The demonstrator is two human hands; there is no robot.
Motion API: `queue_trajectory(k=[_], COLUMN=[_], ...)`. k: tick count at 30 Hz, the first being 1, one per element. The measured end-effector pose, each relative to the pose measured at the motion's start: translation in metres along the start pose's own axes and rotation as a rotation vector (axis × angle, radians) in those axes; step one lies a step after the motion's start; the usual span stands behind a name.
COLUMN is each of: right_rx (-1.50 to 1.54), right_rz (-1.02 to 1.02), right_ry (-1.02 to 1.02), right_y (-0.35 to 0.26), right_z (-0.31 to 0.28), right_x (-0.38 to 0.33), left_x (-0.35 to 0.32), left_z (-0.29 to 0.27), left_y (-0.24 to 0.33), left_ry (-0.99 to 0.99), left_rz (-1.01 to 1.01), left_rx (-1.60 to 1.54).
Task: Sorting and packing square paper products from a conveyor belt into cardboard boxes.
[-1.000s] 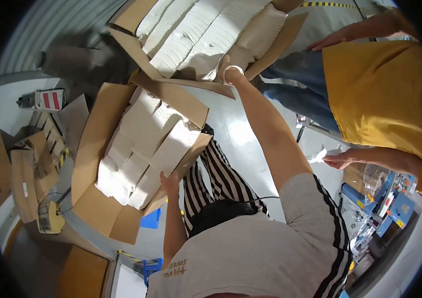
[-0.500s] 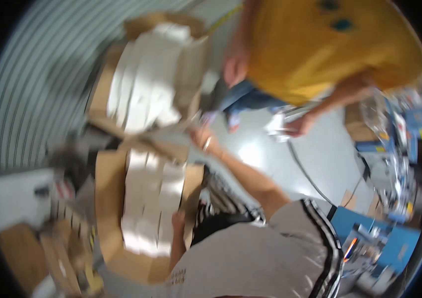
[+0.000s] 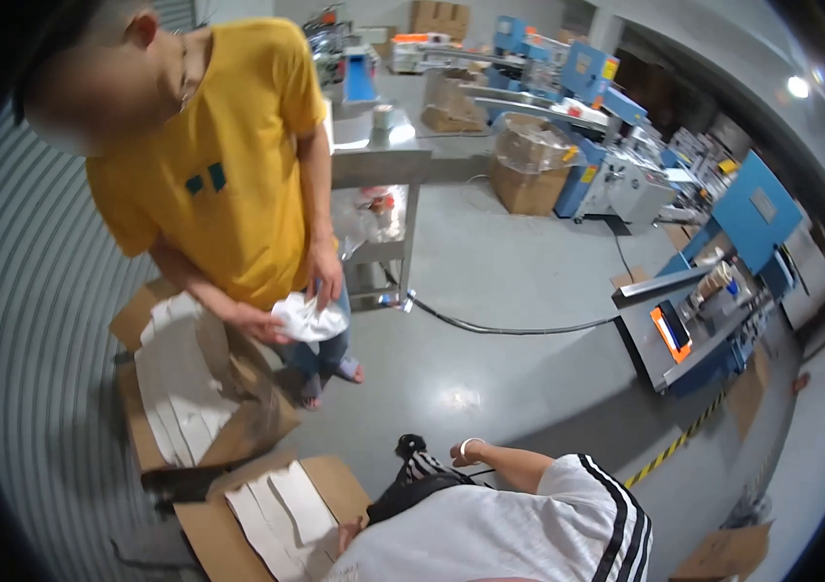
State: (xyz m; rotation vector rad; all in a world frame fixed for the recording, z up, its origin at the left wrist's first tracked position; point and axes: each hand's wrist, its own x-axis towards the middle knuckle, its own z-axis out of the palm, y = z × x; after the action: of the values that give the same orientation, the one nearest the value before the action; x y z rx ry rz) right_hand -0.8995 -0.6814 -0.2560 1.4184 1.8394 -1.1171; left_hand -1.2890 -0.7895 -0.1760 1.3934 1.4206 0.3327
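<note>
My left hand (image 3: 348, 533) is at the right edge of an open cardboard box (image 3: 331, 485), beside flat white pieces (image 3: 298, 506) packed in rows. Its fingers are mostly hidden, so their grip is unclear. Held out over the floor, my right hand (image 3: 464, 452) wears a white band at the wrist; its fingers are loosely bent and apart, with nothing visible in them. A person in a yellow shirt (image 3: 238, 165) stands at the far left and holds a crumpled white thing (image 3: 311, 318) in both hands.
A second open box (image 3: 262, 388) of white pieces stands by the corrugated wall (image 3: 34, 291). A metal table (image 3: 380, 160) is behind the person. A black cable (image 3: 519, 330) crosses the floor toward a blue machine (image 3: 757, 213) at right. Yellow-black tape (image 3: 679, 446) marks the floor.
My view has swung up and to the right, showing more of the room. My right hand has moved away from the boxes. The person now has both hands on the white thing.
</note>
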Motion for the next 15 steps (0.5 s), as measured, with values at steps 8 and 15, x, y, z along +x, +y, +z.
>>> queue_trajectory(k=[8,15], right_rx=[0.056,-0.329], right_rz=[-0.016,-0.350], right_ry=[-0.125,0.298], right_y=[0.008,0.188], right_z=[0.021,0.106], right_x=[-0.079,0.057], left_x=[-0.019,0.013], left_z=[0.024,0.046], left_y=[0.013,0.025], left_ry=[-0.024,0.062], left_rz=[-0.341,0.309], left_rx=[-1.015,-1.347])
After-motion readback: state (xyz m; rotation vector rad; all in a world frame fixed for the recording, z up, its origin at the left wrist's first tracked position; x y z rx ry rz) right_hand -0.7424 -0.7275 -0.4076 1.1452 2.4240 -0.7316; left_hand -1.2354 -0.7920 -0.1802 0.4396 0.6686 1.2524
